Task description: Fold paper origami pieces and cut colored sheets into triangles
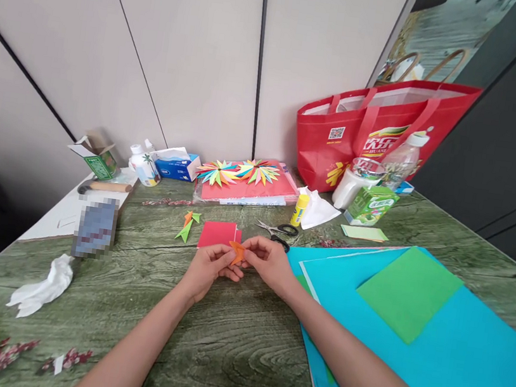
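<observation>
Pinching hands: both are closed on one thing, thumbs against fingers; the left hand [211, 270] grips the left side of a small orange folded paper piece [237, 252], the right hand [265, 260] its right side.
Orange paper: held up between the two sets of fingertips – over the near edge of a flat red square of paper [217, 235]; whether it touches the red is hard to tell.
Left of the red square: small green-and-orange folded paper pieces [184, 232] lie on the dark green wood-grain table [236, 350].
Scissors: a black-handled metal pair [288, 230] lies just beyond the right hand, handles spread apart.
Glue: a yellow cylindrical stick [300, 210] stands upright behind the scissors, beside a crumpled white tissue [323, 213].
Blue sheet: a large bright-blue sheet of paper [463, 370] spreads under the right forearm, a green square of paper [410, 294] on top.
Stars: two multicoloured, many-pointed paper stars [260, 172] rest side by side on a plastic-wrapped red paper pack [252, 196] – near the wall.
Back right: a red shopping bag [323, 138] stands behind a green-and-white carton [371, 206].
</observation>
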Motion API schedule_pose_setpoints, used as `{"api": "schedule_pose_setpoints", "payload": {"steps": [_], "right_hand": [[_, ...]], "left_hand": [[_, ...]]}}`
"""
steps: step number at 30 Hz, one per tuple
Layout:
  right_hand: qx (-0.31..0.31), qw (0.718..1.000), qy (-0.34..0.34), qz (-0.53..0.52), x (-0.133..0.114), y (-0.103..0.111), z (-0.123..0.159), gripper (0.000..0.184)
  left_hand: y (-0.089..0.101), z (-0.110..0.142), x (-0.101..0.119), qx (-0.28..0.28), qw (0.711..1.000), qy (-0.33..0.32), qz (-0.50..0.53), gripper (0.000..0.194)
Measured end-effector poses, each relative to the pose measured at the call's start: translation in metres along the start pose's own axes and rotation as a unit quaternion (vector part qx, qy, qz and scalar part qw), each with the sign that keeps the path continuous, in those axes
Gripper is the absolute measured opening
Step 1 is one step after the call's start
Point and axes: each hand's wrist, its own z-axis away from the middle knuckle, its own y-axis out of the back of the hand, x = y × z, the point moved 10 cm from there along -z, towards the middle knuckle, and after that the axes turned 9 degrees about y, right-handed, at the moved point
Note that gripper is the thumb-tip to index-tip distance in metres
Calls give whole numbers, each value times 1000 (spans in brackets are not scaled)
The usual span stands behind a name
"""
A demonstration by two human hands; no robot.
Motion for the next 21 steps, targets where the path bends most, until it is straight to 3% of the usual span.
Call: {"api": "schedule_pose_setpoints", "payload": {"steps": [5, 14, 21], "right_hand": [[-13, 1000, 0, -12, -1, -5, 1, 15], [6, 984, 90, 151, -15, 5, 1, 11], [-11, 998, 44, 52, -8, -5, 4, 27]], "left_hand": [[-3, 1, 3, 2, 1000, -21, -12, 28], [-7, 0, 2, -1, 999, -33, -35, 26], [4, 2, 9, 85, 988, -64, -111, 29]]}}
